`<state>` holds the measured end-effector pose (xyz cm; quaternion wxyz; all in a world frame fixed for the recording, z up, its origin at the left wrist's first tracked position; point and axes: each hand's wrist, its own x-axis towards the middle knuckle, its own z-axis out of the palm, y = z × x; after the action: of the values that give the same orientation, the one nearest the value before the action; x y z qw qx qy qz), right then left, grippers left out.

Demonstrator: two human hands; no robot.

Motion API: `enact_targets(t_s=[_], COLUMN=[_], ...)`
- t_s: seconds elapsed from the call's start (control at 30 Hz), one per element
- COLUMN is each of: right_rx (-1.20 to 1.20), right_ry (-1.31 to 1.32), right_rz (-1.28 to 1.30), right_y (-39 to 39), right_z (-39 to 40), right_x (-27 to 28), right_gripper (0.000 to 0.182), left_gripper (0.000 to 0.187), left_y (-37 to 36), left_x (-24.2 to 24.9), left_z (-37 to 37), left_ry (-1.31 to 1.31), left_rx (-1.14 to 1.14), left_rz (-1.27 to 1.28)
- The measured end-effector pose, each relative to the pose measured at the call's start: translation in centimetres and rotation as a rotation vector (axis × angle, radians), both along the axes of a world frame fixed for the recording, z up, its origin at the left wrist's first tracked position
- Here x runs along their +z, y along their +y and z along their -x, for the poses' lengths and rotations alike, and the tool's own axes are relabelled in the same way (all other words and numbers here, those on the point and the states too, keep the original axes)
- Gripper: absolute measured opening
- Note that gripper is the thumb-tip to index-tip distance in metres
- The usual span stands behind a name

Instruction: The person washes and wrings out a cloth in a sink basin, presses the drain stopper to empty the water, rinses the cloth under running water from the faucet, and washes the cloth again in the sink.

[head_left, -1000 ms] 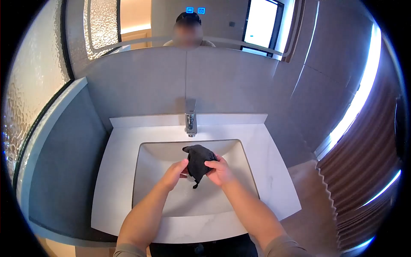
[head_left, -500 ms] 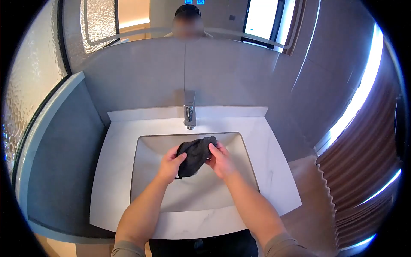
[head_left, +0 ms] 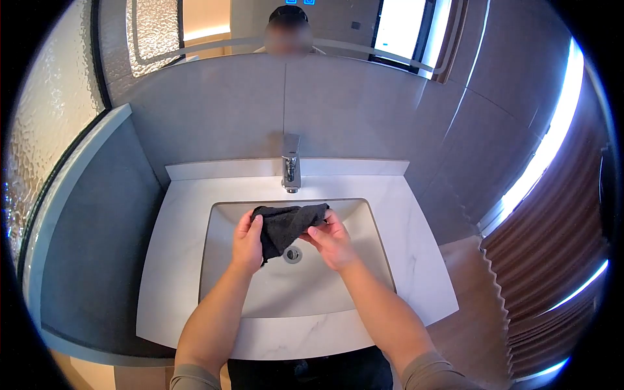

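Far left, we note a textured glass panel [head_left: 55, 117] in a dark frame, then a grey partition [head_left: 97, 240] with a paler curved edge. Next comes the white countertop [head_left: 170, 260], faintly veined, with a rectangular basin [head_left: 224, 224] sunk into it.

Over the basin's left half we find the person's left hand [head_left: 247, 242], thumb on the near face, clamped on the left end of a dark cloth [head_left: 283, 227]. The cloth hangs between both hands above the basin, creased and twisted toward its right end, its lower corner drooping beside the left hand.

Mid-line, we record the drain [head_left: 292, 255] just below the cloth, the chrome faucet [head_left: 291, 166] behind it, and, higher up, a mirror [head_left: 335, 32] reflecting a person in a dark cap [head_left: 288, 16].

Further right, the right hand [head_left: 333, 244] closes on the cloth's right end; we cannot make out every finger behind the fabric. Rightmost, we log a bright vertical strip [head_left: 546, 143] and brown pleated folds [head_left: 552, 273].
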<state>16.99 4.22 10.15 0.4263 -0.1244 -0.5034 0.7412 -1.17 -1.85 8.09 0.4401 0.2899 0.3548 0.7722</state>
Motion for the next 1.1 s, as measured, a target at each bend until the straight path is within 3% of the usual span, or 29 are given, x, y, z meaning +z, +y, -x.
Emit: enact_targets(t_s=[0.23, 0.33, 0.43, 0.73, 0.97, 1.1], right_rx=[-0.189, -0.329, -0.444, -0.355, -0.433, -0.493], right_ry=[-0.07, -0.249, -0.258, 0.048, 0.014, 0.021], right_rz=[0.092, 0.041, -0.033, -0.079, -0.047, -0.086], right_y=[0.7, 0.7, 1.6, 1.9, 2.1, 1.7], right_z=[-0.4, -0.3, -0.5, -1.2, -1.5, -1.5], right_x=[0.0, 0.3, -0.9, -0.9, -0.3, 0.7], right_gripper=[0.011, 0.012, 0.014, 0.014, 0.019, 0.035], left_gripper=[0.023, 0.023, 0.02, 0.013, 0.014, 0.022], left_y=[-0.3, -0.1, -0.4, -0.8, -0.8, -0.7], left_x=[0.1, -0.4, -0.4, 0.4, 0.1, 0.2], left_z=[-0.6, 0.0, 0.3, 1.1, 1.7, 2.0], left_ry=[0.244, 0.168, 0.083, 0.053, 0.111, 0.158], left_rx=[0.198, 0.141, 0.065, 0.154, 0.163, 0.129], left_rz=[0.111, 0.014, -0.022, -0.174, -0.158, -0.142])
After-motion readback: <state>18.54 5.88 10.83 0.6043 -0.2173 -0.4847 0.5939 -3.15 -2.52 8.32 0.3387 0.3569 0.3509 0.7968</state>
